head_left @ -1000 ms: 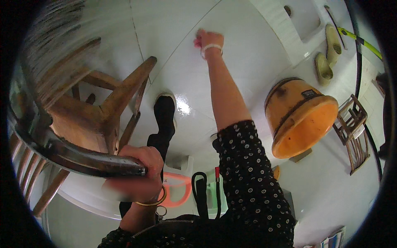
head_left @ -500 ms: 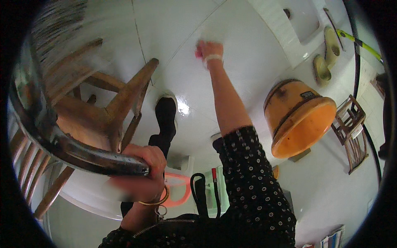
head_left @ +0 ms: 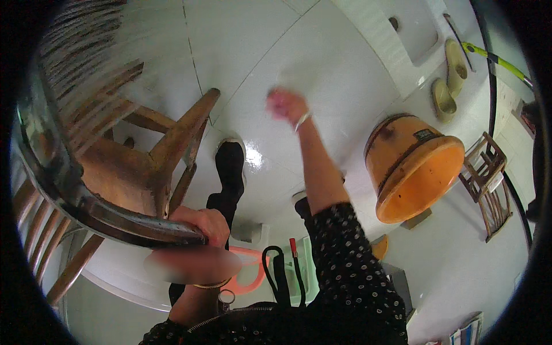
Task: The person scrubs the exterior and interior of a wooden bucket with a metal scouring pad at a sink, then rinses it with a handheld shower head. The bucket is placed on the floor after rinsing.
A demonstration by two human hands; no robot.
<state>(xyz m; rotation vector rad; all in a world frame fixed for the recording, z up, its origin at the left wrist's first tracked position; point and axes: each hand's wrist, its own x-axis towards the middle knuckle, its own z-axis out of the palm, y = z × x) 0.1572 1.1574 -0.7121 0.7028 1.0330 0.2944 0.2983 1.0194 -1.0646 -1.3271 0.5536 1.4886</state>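
At the lower left, my left hand is closed at the end of a shiny, curved metal piece; blur hides part of that hand. The metal piece arcs up and left past a wooden chair or stool, whose legs point upward and right. My right hand is stretched out over the pale tiled floor. Its fingers look curled but are smeared by motion, and the pinkish patch at them cannot be made out. Grey streaks blur the area above the chair legs. My feet in black shoes stand between the arms.
An orange-brown wooden tub stands right of my right arm. Beyond it are a small wooden chair, pale green shoes, a green-handled pole and a white basin set in the floor. Pink and green plastic items lie near my body.
My right hand has drawn back a little toward me over the floor. The metal piece has turned slightly in my left hand. The grey streaks at the upper left have shifted.
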